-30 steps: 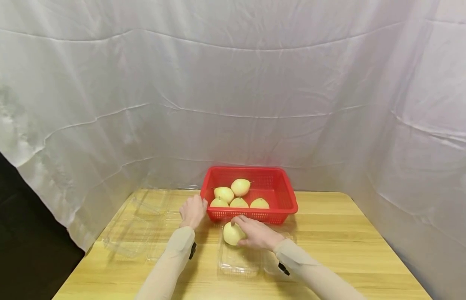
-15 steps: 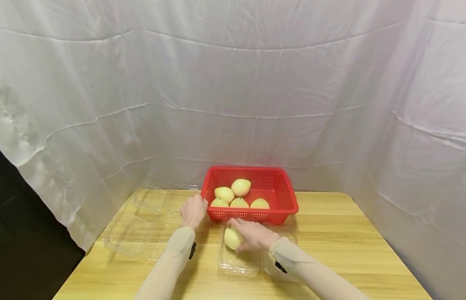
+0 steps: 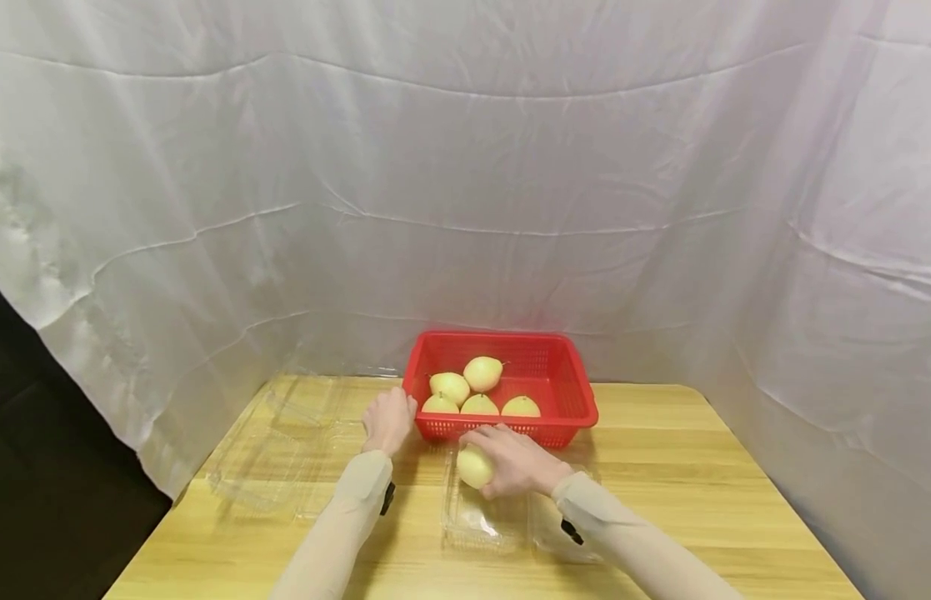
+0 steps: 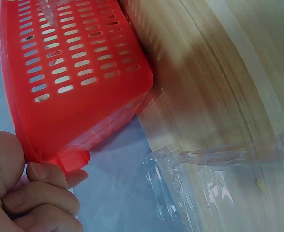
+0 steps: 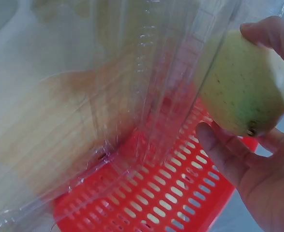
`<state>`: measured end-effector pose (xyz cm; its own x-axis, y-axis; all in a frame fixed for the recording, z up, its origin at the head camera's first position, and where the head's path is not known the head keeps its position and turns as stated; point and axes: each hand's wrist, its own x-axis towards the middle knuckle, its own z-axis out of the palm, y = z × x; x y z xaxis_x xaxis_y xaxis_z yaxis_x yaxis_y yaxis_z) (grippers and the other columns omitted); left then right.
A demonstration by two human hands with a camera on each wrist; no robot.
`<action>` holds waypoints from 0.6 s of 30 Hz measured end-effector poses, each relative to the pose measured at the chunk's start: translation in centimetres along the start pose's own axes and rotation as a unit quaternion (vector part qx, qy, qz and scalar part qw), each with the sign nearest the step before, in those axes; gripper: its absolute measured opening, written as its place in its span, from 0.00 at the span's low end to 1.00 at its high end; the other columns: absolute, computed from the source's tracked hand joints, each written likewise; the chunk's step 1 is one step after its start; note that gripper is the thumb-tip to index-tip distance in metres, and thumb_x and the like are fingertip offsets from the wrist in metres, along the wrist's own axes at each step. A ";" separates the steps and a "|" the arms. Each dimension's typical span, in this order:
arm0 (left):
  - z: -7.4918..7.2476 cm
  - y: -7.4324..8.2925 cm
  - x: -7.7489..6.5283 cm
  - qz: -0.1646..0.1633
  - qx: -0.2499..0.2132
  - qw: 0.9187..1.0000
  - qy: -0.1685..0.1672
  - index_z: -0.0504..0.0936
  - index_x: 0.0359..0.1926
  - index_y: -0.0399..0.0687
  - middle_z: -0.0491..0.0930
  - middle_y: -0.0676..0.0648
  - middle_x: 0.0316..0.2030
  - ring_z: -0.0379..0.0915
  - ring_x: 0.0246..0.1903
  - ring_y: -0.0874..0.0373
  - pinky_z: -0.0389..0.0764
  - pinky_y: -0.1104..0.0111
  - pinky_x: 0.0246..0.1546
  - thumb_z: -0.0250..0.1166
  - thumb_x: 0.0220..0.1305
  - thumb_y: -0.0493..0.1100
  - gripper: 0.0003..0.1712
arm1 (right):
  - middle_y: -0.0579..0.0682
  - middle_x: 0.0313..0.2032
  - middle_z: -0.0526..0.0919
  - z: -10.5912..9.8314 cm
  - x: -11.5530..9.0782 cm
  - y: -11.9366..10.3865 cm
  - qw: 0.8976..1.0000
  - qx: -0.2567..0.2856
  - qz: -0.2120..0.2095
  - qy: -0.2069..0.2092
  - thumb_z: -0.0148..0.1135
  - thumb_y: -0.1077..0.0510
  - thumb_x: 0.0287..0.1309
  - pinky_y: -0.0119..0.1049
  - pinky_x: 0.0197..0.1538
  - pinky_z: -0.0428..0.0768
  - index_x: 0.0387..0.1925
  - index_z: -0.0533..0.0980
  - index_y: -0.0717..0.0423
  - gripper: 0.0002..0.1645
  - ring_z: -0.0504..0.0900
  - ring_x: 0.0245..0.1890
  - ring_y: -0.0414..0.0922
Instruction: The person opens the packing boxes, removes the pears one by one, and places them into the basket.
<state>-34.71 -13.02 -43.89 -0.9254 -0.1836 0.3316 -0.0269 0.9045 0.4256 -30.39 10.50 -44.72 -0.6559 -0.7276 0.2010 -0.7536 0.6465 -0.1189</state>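
Observation:
My left hand (image 3: 390, 421) grips the left rim of a red plastic basket (image 3: 570, 400); in the left wrist view its fingers (image 4: 42, 195) curl under the basket's corner. With my right hand (image 3: 516, 461) I hold a pale yellow pear (image 3: 474, 468), thumb on one side and fingers on the other. The pear is over the back part of a clear plastic clamshell box (image 3: 476, 529), whose lid lies folded out to the right, partly behind my right forearm. In the right wrist view the pear (image 5: 243, 84) shows green-yellow skin, close beside the clear plastic wall (image 5: 146, 72).
Several more pears (image 3: 483, 374) lie in the basket, mostly at its left and front. Further clear clamshell boxes (image 3: 266, 458) stand open at the table's left side. The wooden table (image 3: 683, 475) meets a grey-white curtain (image 3: 510, 167) at the back.
The pear first came slightly toward me, then moved back and a little right with my right hand, turning in the grasp. My left hand has stayed at the basket rim.

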 end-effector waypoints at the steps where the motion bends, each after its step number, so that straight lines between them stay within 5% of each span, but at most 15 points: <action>1: 0.0 0.0 0.0 0.000 0.001 1.000 -0.002 0.72 0.19 0.46 0.73 0.43 0.20 0.71 0.20 0.47 0.67 0.58 0.14 0.53 0.59 0.47 0.15 | 0.39 0.53 0.69 -0.1 -0.2 0.1 1.000 -0.001 0.000 0.003 0.71 0.45 0.29 0.43 0.47 0.72 0.56 0.65 0.38 0.45 0.68 0.51 0.41; 9: 0.0 0.0 -0.1 -0.004 0.001 1.000 -0.008 0.72 0.18 0.46 0.73 0.43 0.19 0.71 0.20 0.47 0.66 0.58 0.14 0.54 0.59 0.47 0.15 | 0.39 0.49 0.69 -0.9 -1.4 0.9 0.999 0.010 -0.004 0.035 0.69 0.43 0.30 0.39 0.43 0.71 0.55 0.68 0.34 0.41 0.66 0.46 0.39; 18: -0.2 -0.3 -0.1 -0.003 0.004 1.000 -0.010 0.72 0.20 0.45 0.72 0.44 0.19 0.70 0.19 0.48 0.66 0.58 0.15 0.54 0.60 0.47 0.15 | 0.37 0.45 0.71 -3.1 -1.4 2.2 0.992 0.067 0.012 0.111 0.70 0.45 0.31 0.39 0.43 0.70 0.53 0.66 0.42 0.42 0.67 0.44 0.39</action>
<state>-34.55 -13.31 -43.89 -0.9326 -0.1809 0.3122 -0.0352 0.9067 0.4202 -30.96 13.65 -42.26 -0.6595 -0.6342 0.4034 -0.7463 0.6166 -0.2507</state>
